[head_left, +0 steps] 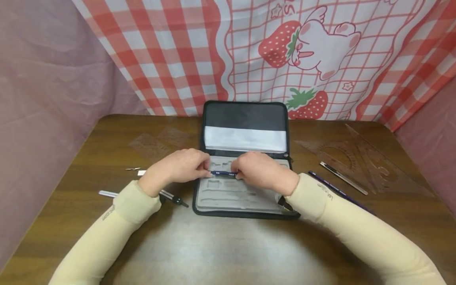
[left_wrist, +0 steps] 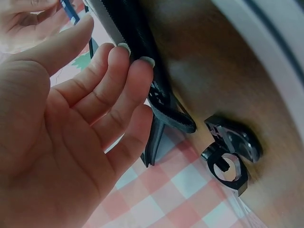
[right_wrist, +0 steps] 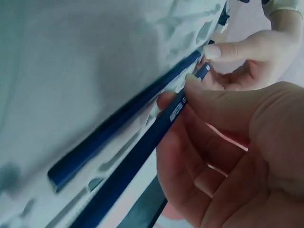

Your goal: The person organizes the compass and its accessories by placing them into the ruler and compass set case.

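Observation:
A zip case (head_left: 246, 213) lies unfolded on the table, its grey moulded tray (head_left: 228, 196) facing up. Over the tray, my right hand (head_left: 261, 170) pinches a dark blue pencil (right_wrist: 142, 147) between thumb and fingers. A second dark blue pencil (right_wrist: 123, 121) lies along the tray beside it in the right wrist view. My left hand (head_left: 179, 166) is at the pencil's left end, by the case's left edge. In the left wrist view its thumb stands apart from the loosely bent fingers (left_wrist: 114, 95), the fingertips right at the case edge.
Left of the case lie a black-and-silver compass (head_left: 174, 198), a small metal piece (head_left: 133, 169) and clear templates (head_left: 149, 146). To the right are another blue pencil (head_left: 324, 182), a slim cutter (head_left: 343, 178), a clear protractor (head_left: 338, 152) and a set square (head_left: 382, 166). A checked cloth (head_left: 178, 59) hangs behind.

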Action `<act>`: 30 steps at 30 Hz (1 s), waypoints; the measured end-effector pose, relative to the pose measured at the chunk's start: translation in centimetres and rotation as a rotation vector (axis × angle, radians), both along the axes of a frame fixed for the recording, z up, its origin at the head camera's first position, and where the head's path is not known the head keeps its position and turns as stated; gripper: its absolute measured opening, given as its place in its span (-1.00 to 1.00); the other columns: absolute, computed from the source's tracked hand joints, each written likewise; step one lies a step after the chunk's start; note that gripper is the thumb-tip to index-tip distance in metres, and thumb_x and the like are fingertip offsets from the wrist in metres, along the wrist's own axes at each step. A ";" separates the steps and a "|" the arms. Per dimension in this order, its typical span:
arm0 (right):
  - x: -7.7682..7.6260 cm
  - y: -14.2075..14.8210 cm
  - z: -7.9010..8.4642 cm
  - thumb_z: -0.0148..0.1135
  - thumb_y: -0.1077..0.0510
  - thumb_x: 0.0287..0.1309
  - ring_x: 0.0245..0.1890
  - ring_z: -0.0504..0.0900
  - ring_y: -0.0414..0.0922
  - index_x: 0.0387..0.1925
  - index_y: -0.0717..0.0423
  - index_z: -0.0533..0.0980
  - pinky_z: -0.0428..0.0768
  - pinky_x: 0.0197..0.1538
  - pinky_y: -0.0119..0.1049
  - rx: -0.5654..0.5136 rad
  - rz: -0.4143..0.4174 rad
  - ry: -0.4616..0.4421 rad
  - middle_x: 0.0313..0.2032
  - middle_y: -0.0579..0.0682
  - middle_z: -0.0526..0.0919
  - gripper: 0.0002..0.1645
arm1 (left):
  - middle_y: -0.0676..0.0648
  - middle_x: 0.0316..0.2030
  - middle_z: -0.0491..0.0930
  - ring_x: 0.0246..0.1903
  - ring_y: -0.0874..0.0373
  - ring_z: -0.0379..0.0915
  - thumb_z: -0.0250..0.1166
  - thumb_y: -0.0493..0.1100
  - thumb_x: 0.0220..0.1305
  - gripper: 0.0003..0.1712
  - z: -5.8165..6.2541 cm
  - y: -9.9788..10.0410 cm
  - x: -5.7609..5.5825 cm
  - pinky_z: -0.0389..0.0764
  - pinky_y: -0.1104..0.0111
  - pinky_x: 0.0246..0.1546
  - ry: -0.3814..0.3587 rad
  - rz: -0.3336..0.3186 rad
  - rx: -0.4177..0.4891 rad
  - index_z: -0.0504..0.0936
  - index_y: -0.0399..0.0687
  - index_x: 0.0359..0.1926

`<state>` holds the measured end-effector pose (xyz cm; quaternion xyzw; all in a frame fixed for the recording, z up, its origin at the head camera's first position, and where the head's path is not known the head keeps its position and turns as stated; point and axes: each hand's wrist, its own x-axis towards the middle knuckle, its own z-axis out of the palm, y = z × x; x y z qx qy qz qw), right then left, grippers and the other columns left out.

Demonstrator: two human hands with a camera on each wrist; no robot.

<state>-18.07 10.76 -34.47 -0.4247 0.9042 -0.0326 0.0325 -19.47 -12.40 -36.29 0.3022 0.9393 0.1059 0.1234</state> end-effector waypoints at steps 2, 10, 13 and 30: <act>0.1 -0.4 -0.1 0.21 0.17 0.08 -0.41 0.52 -0.23 -0.37 -0.08 0.59 0.50 -0.32 -0.26 0.020 -0.009 0.009 -0.39 -0.20 0.56 -0.92 | 0.10 -0.56 0.43 -0.54 0.25 0.35 0.23 0.17 0.14 -0.77 0.0 0.0 0.0 0.37 0.38 -0.54 -0.009 0.007 -0.011 0.47 0.19 -0.38; 0.4 -1.6 -0.9 0.16 0.21 0.12 -0.48 0.44 -0.21 -0.43 -0.08 0.54 0.47 -0.46 -0.27 0.046 -0.027 0.050 -0.46 -0.16 0.42 -0.89 | 0.09 -0.56 0.43 -0.54 0.24 0.35 0.25 0.15 0.12 -0.77 0.0 0.0 0.0 0.37 0.39 -0.53 -0.016 0.019 -0.018 0.48 0.18 -0.36; 0.4 -1.8 -1.2 0.15 0.24 0.10 -0.52 0.41 -0.21 -0.50 -0.07 0.47 0.43 -0.50 -0.27 0.011 -0.023 0.073 -0.51 -0.16 0.39 -0.85 | 0.09 -0.56 0.42 -0.55 0.24 0.34 0.25 0.14 0.13 -0.77 -0.1 0.1 0.1 0.37 0.39 -0.53 0.002 0.012 -0.015 0.47 0.18 -0.37; 0.1 1.0 -1.3 0.19 0.19 0.09 -0.49 0.42 -0.22 -0.48 -0.07 0.49 0.43 -0.43 -0.29 -0.074 -0.092 0.065 -0.50 -0.20 0.44 -0.90 | 0.12 -0.54 0.42 -0.53 0.23 0.33 0.25 0.12 0.14 -0.76 -0.4 0.2 0.1 0.36 0.38 -0.53 0.067 -0.022 0.001 0.44 0.15 -0.42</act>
